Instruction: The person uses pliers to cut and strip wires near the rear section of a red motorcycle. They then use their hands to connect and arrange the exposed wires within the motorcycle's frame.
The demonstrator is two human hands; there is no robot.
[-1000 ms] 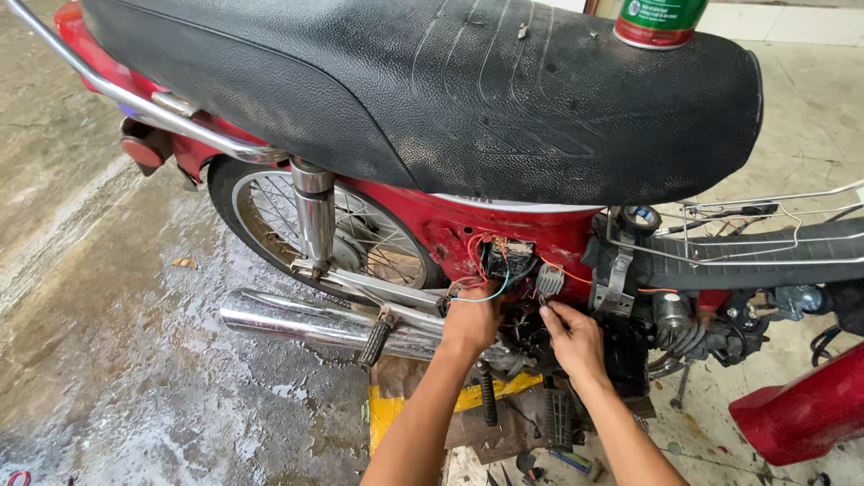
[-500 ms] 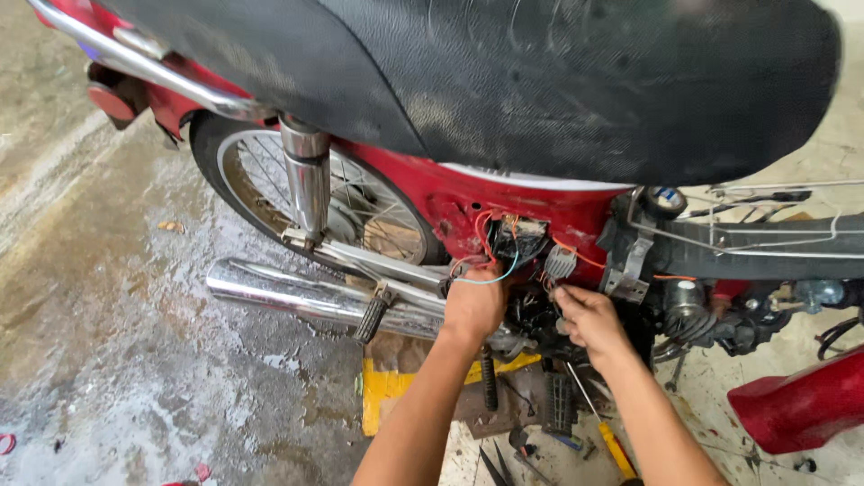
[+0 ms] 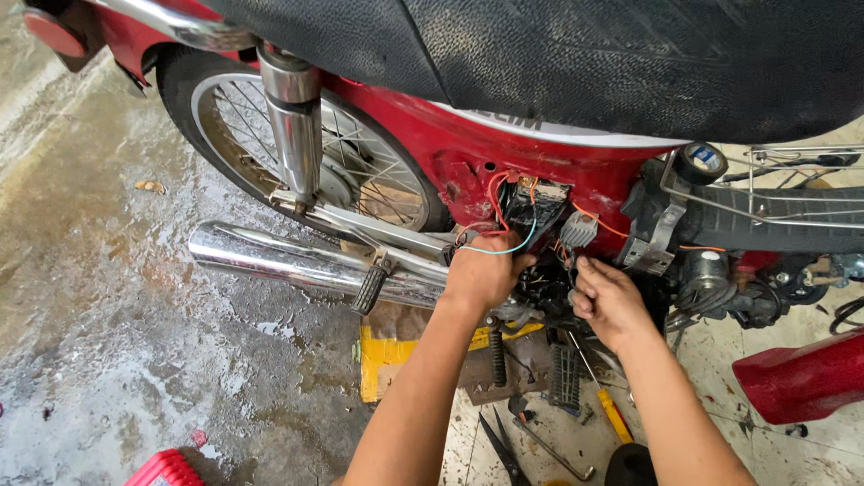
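Two bare hands are seen under the black seat [image 3: 630, 63] of one red motorbike [image 3: 468, 148]. The left hand [image 3: 486, 274] is curled, its fingers drawn together around a bundle of wires [image 3: 504, 236]; at least three can be counted there, one teal, one red and one orange. Whether the wires are truly pinched cannot be told, since the fingertips are hidden behind the knuckles. The right hand [image 3: 610, 301] is held just beside the left, its fingers bent and close together, their tips pressed into the dark engine parts; what they grip, if anything, cannot be told.

Just above the left fingers one black box [image 3: 531, 202] is mounted in the red frame, with the wires running into it. One grey connector [image 3: 578, 229] hangs just above the right fingers.

To the left of the left fingers one chrome exhaust [image 3: 288, 261] is laid out lengthwise, with one rubber footpeg [image 3: 367, 290] touching it. Further left, one spoked wheel [image 3: 360, 180] and one chrome shock [image 3: 292, 126] are seen.

Below the fingers, on the floor, one yellow-handled screwdriver [image 3: 614, 414] and one pair of scissors [image 3: 502, 450] are lying, well apart from both hands. One roll of tape [image 3: 702, 162] rests on the frame, up and to the right of the right fingers.
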